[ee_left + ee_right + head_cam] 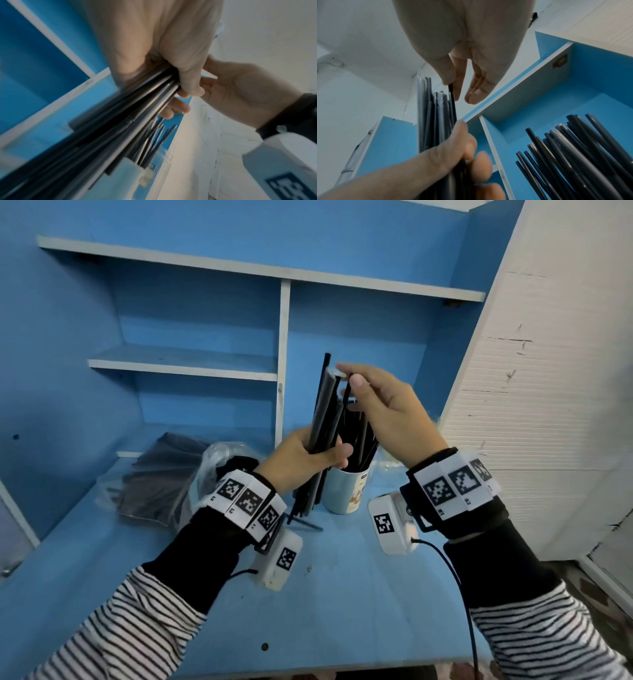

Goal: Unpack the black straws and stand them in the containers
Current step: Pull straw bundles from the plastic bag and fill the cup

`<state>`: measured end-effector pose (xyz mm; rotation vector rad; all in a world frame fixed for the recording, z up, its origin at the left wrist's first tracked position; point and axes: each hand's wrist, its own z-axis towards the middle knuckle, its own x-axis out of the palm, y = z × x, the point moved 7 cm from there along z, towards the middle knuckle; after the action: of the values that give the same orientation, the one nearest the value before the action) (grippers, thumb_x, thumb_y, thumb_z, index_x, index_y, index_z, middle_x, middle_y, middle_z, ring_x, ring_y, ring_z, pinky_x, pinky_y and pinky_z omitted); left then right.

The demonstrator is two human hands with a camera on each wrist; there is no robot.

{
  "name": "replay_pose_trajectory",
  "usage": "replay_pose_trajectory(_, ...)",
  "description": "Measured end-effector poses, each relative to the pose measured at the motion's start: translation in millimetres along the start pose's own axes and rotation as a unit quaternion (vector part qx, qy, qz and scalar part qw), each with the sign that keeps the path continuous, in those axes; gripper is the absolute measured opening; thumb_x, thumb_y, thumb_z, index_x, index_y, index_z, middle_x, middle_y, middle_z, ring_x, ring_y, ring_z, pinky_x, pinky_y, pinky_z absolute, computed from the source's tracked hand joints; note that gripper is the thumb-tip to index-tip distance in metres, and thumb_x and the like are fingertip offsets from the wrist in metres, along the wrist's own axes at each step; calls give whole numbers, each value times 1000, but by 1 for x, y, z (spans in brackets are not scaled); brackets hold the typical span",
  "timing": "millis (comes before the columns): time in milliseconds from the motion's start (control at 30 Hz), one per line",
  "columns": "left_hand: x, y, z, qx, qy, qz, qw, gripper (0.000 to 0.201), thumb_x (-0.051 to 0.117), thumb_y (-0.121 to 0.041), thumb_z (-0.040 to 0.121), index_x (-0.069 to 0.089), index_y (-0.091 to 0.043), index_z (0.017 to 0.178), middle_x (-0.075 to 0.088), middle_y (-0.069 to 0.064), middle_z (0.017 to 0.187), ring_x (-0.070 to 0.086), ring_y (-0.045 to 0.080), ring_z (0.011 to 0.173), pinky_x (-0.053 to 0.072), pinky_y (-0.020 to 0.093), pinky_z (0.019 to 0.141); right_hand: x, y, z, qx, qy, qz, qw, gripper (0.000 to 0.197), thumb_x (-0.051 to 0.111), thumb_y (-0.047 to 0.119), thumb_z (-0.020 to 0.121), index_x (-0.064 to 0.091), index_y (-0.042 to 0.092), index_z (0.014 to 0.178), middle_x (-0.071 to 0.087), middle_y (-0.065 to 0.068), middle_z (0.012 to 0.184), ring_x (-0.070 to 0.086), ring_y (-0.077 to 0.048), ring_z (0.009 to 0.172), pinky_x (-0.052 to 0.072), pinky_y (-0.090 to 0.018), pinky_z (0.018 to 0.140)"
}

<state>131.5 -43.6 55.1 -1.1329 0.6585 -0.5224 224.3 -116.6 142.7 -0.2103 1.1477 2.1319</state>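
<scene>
My left hand (318,451) grips a bundle of black straws (325,412) upright, just left of a white paper cup (346,491) that has several black straws (363,440) standing in it. My right hand (349,374) is at the top of the bundle, thumb and forefinger pinching the tip of one thin straw (346,397). In the right wrist view the right hand (453,89) pinches that straw (453,105) above the bundle (433,121), and the cup's straws (573,155) fan out at the lower right. In the left wrist view the left hand (154,81) is wrapped round the bundle (130,115).
A clear plastic bag (161,484) with more black straws lies on the blue desk (342,611) at the left. One loose straw (308,525) lies in front of the cup. Blue shelves (185,361) rise behind, and a white panel (531,405) stands to the right.
</scene>
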Motion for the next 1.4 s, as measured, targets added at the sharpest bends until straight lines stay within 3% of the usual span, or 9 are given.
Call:
replay_pose_trajectory(133,10,29,-6,-40,-20,-6,999,24,66,-21,89,62,2,92,68,4,77,66,4,73,48,10,70,21,4,-10,-25,72,28,997,43,35,35,102,37,28,145,46,11,144,44,4,127,33,-13,106)
replay_pose_trajectory(267,11,60,-10,-86,-23,26,996,27,71,-22,86,68,2,99,73,10,94,68,15,91,53,26,86,52,-11,-22,-37,164,-89,982,38,45,33,100,53,20,134,60,6,127,52,1,116,39,-16,102)
replay_pose_trajectory(400,11,68,-13,-96,-11,42,994,28,71,-26,87,70,1,93,73,13,91,68,21,91,53,29,89,51,-13,-21,-82,107,-111,985,34,56,31,95,59,18,127,50,2,136,40,2,124,24,1,100)
replay_pose_trajectory(667,14,93,-14,-138,35,84,986,30,77,-48,70,70,-19,78,72,3,82,68,20,85,52,38,90,55,-22,-25,-81,118,-143,979,30,61,25,93,63,16,121,54,-1,134,45,-5,126,24,0,101)
replay_pose_trajectory(800,17,91,-16,-132,41,101,985,29,70,-44,84,70,-16,77,72,0,80,69,16,85,52,38,92,55,-26,-28,-76,144,-141,977,38,64,27,91,60,13,126,55,-1,132,48,-8,125,32,-8,104)
replay_pose_trajectory(1033,20,53,-19,-81,43,85,992,25,63,-33,91,57,-19,71,63,-5,65,69,13,76,52,34,85,22,-37,-30,64,72,-54,994,101,73,67,59,34,26,143,46,8,131,49,-7,115,45,-24,94)
replay_pose_trajectory(1133,36,40,-25,-89,140,102,981,23,64,-30,90,61,-21,70,65,-1,69,63,6,68,51,20,75,33,-35,-33,67,161,-66,982,76,80,55,64,55,19,127,57,-1,118,55,-9,107,47,-22,95)
replay_pose_trajectory(1233,51,41,-30,-112,224,103,963,30,66,-27,89,58,-25,60,62,0,68,60,8,68,47,20,76,47,-31,-40,62,257,-59,963,33,76,30,80,67,18,110,65,21,92,60,3,86,43,-10,76)
replay_pose_trajectory(1400,49,37,-15,-82,152,20,985,22,74,-19,84,57,-16,71,57,-4,64,55,9,66,47,20,68,34,-30,-25,69,211,-19,975,10,69,13,85,66,3,86,71,-8,82,67,-16,77,55,-22,73)
